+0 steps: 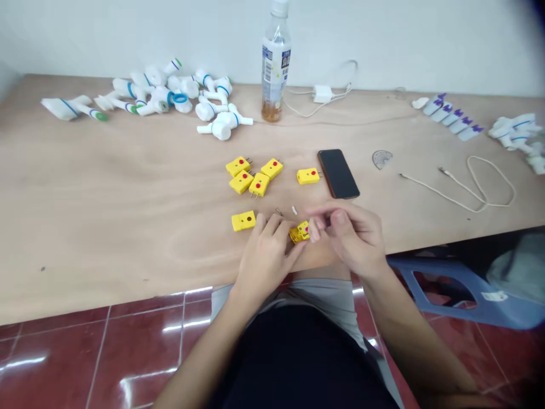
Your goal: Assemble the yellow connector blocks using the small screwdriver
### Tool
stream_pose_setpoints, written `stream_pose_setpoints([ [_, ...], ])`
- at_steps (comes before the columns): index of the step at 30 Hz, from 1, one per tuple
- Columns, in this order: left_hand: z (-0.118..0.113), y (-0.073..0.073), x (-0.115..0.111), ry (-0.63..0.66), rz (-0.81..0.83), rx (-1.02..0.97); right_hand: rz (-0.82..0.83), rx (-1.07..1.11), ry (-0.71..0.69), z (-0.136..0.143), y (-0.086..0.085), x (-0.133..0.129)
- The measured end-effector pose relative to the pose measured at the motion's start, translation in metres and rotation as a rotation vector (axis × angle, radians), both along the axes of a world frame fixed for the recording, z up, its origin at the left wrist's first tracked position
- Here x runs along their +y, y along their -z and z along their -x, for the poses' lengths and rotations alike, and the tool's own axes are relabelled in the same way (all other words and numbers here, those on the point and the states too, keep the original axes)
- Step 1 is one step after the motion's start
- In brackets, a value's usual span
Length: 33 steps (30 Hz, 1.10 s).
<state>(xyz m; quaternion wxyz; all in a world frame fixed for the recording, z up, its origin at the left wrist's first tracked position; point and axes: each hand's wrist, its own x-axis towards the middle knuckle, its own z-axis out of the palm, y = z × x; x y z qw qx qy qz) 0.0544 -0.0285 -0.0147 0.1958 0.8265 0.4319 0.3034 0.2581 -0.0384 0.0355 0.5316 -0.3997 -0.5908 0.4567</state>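
My left hand [266,250] holds an opened yellow plug housing [300,232] near the table's front edge, with its inner side and a red spot showing. Close against its right side, my right hand [357,236] has thumb and fingers pinched together; something small and dark shows between them, too hidden to name. A yellow cover [243,221] with a dark round hole lies left of my left hand. Just beyond my hands are a small screw [279,211] and a small white piece [294,210].
Several yellow two-pin plugs [259,184] lie mid-table; another plug [307,176] sits beside a phone [339,174]. Behind stand a bottle [275,68], white charger [322,94] and white fittings [166,94]. At right lie a cable [481,199], a grey semicircular piece [382,159] and purple-topped pieces [453,117].
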Motion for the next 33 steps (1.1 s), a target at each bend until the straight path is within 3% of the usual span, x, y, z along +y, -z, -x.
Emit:
stream_pose_setpoints([
  [4,0.0,-0.003,-0.001,0.005,0.005,0.016,-0.272,-0.562,0.102,-0.018,-0.024,0.004],
  [7,0.0,-0.003,-0.001,0.004,-0.004,0.018,-0.331,-0.884,-0.051,-0.031,-0.049,0.005],
  [11,0.0,-0.002,0.0,0.012,-0.001,0.012,-0.251,-1.141,-0.326,-0.047,-0.079,0.004],
  [14,0.0,-0.001,0.0,0.019,-0.012,-0.012,-0.336,-1.239,-0.424,-0.055,-0.089,0.006],
  [18,0.0,-0.001,0.001,0.013,-0.023,-0.008,-0.347,-1.306,-0.351,-0.052,-0.085,0.017],
  [21,0.0,-0.001,0.001,0.019,-0.017,0.005,-0.356,-1.256,-0.399,-0.045,-0.081,0.025],
  [25,0.001,-0.001,0.001,0.029,-0.019,0.027,-0.296,-1.151,-0.467,-0.038,-0.083,0.031],
  [28,0.001,-0.002,0.001,0.026,-0.012,0.034,-0.282,-1.253,-0.452,-0.035,-0.09,0.032],
  [33,0.001,-0.003,0.001,0.03,-0.004,0.027,-0.244,-1.333,-0.571,-0.031,-0.101,0.033],
])
